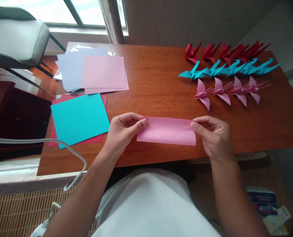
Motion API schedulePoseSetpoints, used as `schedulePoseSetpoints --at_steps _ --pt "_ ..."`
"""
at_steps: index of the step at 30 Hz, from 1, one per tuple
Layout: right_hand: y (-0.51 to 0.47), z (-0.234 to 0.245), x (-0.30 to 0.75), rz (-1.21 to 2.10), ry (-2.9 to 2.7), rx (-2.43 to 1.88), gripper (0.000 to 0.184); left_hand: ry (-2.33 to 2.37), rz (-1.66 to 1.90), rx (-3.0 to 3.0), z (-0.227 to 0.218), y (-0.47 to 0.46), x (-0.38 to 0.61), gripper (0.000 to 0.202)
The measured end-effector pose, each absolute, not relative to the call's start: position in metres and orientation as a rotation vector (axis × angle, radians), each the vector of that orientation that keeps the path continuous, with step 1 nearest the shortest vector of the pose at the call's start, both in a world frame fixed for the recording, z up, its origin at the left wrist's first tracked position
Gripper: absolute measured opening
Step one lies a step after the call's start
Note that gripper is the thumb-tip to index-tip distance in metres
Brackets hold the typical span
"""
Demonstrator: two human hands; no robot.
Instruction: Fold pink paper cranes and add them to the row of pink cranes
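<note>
A pink sheet of paper (166, 131), folded in half into a long strip, lies near the front edge of the wooden table (156, 75). My left hand (123, 131) pinches its left end between thumb and fingers. My right hand (214, 135) pinches the right end the same way. Both hands rest on the tabletop.
Rows of folded paper cranes stand at the back right: red (225, 51), teal (230, 68), pink (231, 90). Flat sheets lie at the left: a teal sheet (78, 118) over a red one, a pale pink (103, 72) and lavender stack (69, 69). A chair (15, 36) stands far left.
</note>
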State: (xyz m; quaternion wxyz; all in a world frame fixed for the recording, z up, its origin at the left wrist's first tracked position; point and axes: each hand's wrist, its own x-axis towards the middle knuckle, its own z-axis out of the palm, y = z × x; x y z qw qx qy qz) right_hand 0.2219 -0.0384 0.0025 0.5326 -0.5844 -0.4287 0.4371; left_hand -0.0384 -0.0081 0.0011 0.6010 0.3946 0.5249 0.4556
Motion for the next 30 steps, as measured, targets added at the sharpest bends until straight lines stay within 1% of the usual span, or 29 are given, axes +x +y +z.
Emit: schedulePoseSetpoints --at_steps 6,11,17,23,30 --pt "-0.035 0.0 0.227 0.995 -1.15 -1.479 0.011 1.231 1.052 1.038 0.001 -0.008 -0.037 0.022" --pt "-0.025 -0.001 0.232 0.932 -1.461 -1.584 0.008 1.279 0.997 1.273 -0.003 -0.007 -0.041 0.021" --pt "-0.005 0.002 0.23 0.8 -1.835 -1.568 0.008 1.42 0.831 1.845 0.0 0.002 -0.05 0.008" --pt "0.008 -0.004 0.23 0.628 -2.076 -1.541 0.012 1.524 0.64 2.203 0.002 0.011 -0.051 0.01" --pt "0.012 -0.009 0.226 0.609 -2.13 -1.545 0.012 1.663 0.39 2.369 0.003 0.009 -0.047 0.015"
